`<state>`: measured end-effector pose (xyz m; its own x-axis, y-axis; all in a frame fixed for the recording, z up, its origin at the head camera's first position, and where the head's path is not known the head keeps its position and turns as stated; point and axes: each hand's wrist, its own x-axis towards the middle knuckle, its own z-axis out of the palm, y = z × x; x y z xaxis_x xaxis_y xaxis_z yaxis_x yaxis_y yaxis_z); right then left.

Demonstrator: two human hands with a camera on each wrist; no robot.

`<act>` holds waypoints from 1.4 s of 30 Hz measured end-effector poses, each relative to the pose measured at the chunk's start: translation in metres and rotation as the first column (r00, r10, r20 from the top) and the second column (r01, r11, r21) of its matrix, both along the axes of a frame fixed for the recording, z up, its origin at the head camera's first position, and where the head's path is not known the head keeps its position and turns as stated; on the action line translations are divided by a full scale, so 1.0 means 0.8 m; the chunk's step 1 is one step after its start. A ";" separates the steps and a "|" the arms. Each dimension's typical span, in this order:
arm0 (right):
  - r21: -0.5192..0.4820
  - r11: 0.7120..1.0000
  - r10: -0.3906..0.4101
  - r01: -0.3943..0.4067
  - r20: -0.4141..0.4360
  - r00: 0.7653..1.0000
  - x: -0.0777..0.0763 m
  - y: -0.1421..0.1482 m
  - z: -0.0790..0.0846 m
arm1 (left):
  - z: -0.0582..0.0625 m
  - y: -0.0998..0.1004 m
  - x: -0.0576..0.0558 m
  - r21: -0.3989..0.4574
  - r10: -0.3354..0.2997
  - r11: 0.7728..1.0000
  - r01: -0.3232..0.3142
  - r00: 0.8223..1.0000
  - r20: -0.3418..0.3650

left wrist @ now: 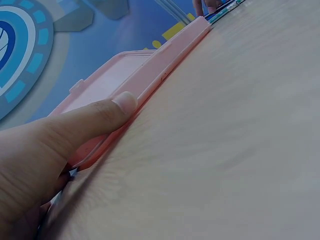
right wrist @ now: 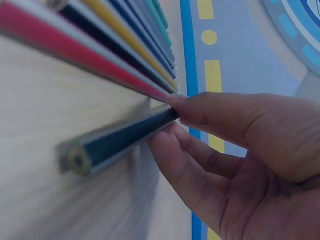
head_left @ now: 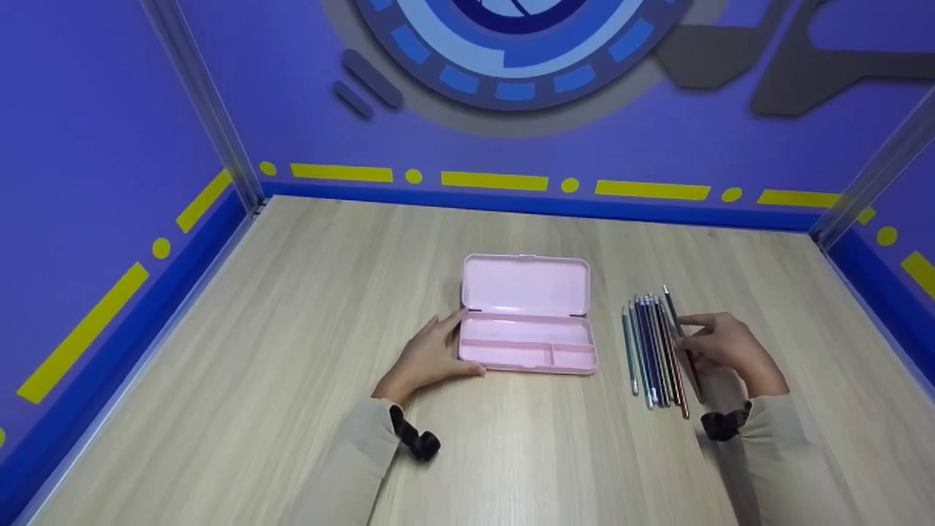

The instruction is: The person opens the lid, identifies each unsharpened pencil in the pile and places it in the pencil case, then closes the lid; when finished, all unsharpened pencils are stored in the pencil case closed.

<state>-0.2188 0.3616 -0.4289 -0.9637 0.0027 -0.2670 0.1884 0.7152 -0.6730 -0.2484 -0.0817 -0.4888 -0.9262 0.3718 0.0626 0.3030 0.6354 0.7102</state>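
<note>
A pink pencil case [head_left: 526, 285] lies open on the table, lid folded back, its inside divided into compartments with nothing in them. My left hand [head_left: 427, 354] holds its left end, thumb on the front wall and fingers at the left side near the hinge. To the right of the case, a row of several pencils [head_left: 654, 354] lies side by side, in teal, blue, yellow and red. My right hand [head_left: 730, 347] pinches a dark pencil [right wrist: 125, 137] between thumb and fingers, just right of the row. Its flat, unsharpened end points at the right wrist camera.
The wood-grain table [head_left: 307, 292] carries the case and pencils. Blue printed panels [head_left: 504, 157] stand along its back and sides, with metal posts [head_left: 219, 109] at the corners. Black straps with small cameras [head_left: 424, 444] sit on both wrists.
</note>
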 end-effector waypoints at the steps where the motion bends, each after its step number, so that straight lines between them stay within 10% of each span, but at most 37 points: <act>1: 0.003 1.000 0.002 -0.002 -0.009 1.000 -0.001 -0.001 0.001 | 0.000 0.000 0.000 -0.001 0.000 1.000 0.000 1.000 -0.001; 16: 0.000 1.000 0.027 -0.027 -0.170 0.985 -0.013 -0.047 0.031 | -0.006 0.003 0.000 0.020 -0.008 1.000 0.008 1.000 -0.021; 32: 0.127 0.956 0.295 -0.266 -0.428 0.854 -0.047 -0.129 0.035 | -0.004 0.000 -0.002 0.017 -0.002 1.000 0.002 1.000 0.000; 42: 0.166 0.927 0.376 -0.337 -0.378 0.846 -0.057 -0.164 0.039 | -0.003 0.000 -0.003 0.008 -0.009 1.000 0.009 1.000 0.000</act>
